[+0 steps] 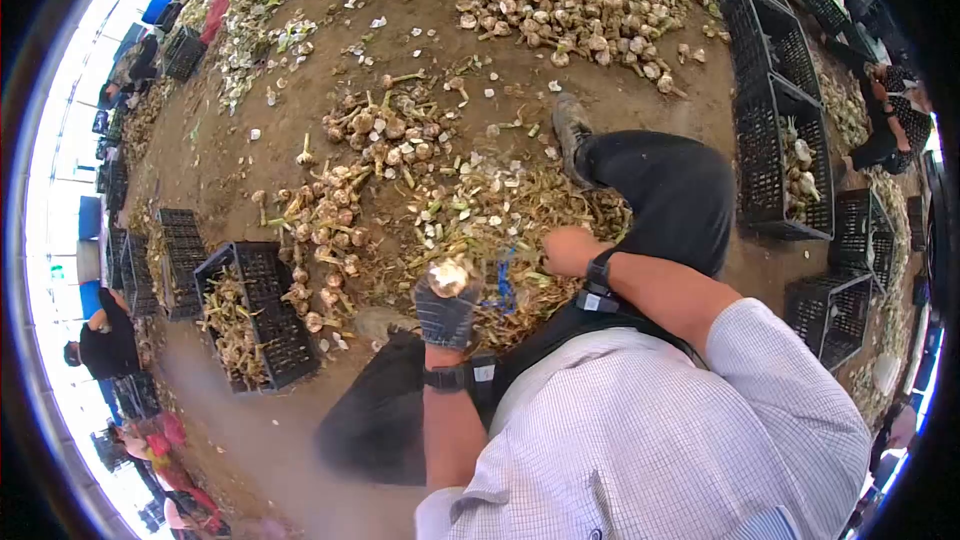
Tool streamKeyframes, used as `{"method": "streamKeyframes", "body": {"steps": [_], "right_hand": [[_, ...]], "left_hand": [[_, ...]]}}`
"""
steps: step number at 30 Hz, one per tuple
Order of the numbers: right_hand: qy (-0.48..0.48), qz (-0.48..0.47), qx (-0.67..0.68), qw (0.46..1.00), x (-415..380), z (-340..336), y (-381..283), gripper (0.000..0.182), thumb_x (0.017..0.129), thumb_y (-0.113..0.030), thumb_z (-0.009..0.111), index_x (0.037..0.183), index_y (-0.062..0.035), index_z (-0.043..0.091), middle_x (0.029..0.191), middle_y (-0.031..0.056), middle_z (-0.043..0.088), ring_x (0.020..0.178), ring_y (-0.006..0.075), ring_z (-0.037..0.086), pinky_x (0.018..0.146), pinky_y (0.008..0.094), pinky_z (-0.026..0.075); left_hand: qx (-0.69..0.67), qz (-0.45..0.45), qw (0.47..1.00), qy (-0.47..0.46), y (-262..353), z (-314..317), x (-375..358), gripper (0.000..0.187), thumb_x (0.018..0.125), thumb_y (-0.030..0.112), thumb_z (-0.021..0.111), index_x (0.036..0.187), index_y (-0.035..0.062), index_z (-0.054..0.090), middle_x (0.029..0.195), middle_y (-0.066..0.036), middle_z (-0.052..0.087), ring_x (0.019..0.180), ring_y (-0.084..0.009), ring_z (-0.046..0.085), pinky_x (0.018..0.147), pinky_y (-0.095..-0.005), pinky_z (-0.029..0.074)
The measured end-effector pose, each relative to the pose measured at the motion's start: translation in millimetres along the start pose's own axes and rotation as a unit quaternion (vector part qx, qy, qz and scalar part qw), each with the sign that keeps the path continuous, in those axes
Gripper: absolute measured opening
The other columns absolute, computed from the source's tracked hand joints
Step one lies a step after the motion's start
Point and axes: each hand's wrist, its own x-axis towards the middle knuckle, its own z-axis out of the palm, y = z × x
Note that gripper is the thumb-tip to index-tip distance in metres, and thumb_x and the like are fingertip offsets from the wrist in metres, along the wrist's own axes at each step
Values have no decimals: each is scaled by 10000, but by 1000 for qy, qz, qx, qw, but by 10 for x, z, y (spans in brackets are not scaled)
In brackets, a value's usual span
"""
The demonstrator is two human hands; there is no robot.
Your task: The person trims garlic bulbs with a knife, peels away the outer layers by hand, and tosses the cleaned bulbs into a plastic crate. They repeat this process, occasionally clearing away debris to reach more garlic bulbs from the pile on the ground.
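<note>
A dark grey glove covers my left hand [445, 315], whose fingers are wrapped round a pale garlic bulb [449, 277]. My bare right hand [570, 251] is low over the scraps between my legs, its fingers curled; what it holds, if anything, is too small to tell. Blue-handled snips or a blue strap [506, 280], hard to make out, show between the two hands. Around them lie cut stems and dry leaves [490, 215]. Just beyond, a pile of garlic with stems [390, 130] and a second cluster [330, 215] rest on the dirt.
A large garlic heap [580, 0] lies at the far side. A black crate [258, 315] with garlic or stems stands at the left; another crate [788, 160] holds a few bulbs at the right. More crates line both sides. People sit at the left [108, 335] and right [888, 115].
</note>
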Motion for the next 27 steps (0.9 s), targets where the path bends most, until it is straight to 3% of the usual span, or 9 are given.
{"method": "streamKeyframes", "body": {"steps": [2, 7, 9, 10, 15, 20, 23, 24, 27], "right_hand": [[75, -19, 30, 997, 207, 100, 49, 372, 803, -335, 629, 853, 30, 684, 772, 222, 654, 743, 375, 637, 703, 468, 514], [224, -54, 323, 918, -79, -197, -262, 408, 833, -373, 671, 846, 35, 662, 689, 194, 624, 653, 281, 614, 631, 412, 479], [155, -53, 380, 910, -184, -331, -426, 484, 796, -443, 717, 858, 31, 636, 735, 161, 618, 686, 239, 593, 641, 373, 465], [155, -70, 380, 909, -200, -340, -500, 523, 781, -470, 718, 887, 36, 638, 776, 171, 629, 716, 258, 607, 669, 381, 476], [147, -84, 332, 928, -183, -391, -618, 578, 724, -479, 762, 943, 39, 626, 847, 172, 648, 768, 264, 622, 710, 377, 488], [144, -70, 451, 878, -16, -181, -455, 582, 736, -436, 763, 1021, 49, 613, 916, 172, 661, 802, 257, 628, 752, 364, 499], [226, -34, 440, 868, -88, -377, -487, 470, 748, -324, 774, 1002, 29, 596, 919, 144, 614, 817, 233, 601, 740, 343, 486], [275, -36, 394, 876, -120, -443, -507, 428, 751, -282, 777, 989, 21, 591, 918, 129, 593, 820, 213, 590, 728, 322, 477], [297, -73, 304, 902, -196, -548, -607, 374, 732, -224, 784, 954, 1, 585, 1009, 132, 562, 886, 275, 601, 753, 341, 488]], "left_hand": [[-97, -72, 992, 38, -124, -27, 74, 374, 744, 188, 781, 1012, -14, 615, 933, -112, 697, 846, -234, 659, 756, -357, 519], [88, -98, 991, -36, -182, 278, 107, 411, 742, 249, 768, 1024, 5, 596, 943, -153, 688, 858, -281, 663, 762, -387, 522], [115, -89, 988, -54, -268, 430, 152, 417, 752, 266, 750, 1037, 10, 585, 948, -177, 681, 871, -317, 658, 769, -407, 520], [207, -75, 963, -154, -254, 477, 245, 474, 743, 298, 745, 1081, 12, 575, 961, -199, 671, 902, -358, 645, 782, -425, 516], [63, -9, 993, -101, -620, 624, 125, 571, 716, 284, 771, 1159, -7, 559, 1019, -202, 668, 940, -344, 646, 813, -406, 509], [-210, -123, 968, -55, -439, 552, 27, 602, 744, 260, 759, 1224, -26, 536, 1100, -218, 643, 999, -363, 624, 860, -400, 498], [191, -131, 971, 58, -804, 503, 32, 598, 781, 255, 735, 1265, -22, 518, 1124, -211, 634, 991, -348, 630, 850, -390, 506], [128, -210, 969, 24, -823, 450, 50, 507, 897, 149, 645, 1353, 12, 473, 1267, -179, 586, 1148, -309, 572, 956, -402, 478], [-327, -232, 916, 10, -462, 434, 6, 458, 855, 279, 662, 1222, 23, 566, 1155, -188, 618, 1073, -325, 581, 898, -401, 475]]}}
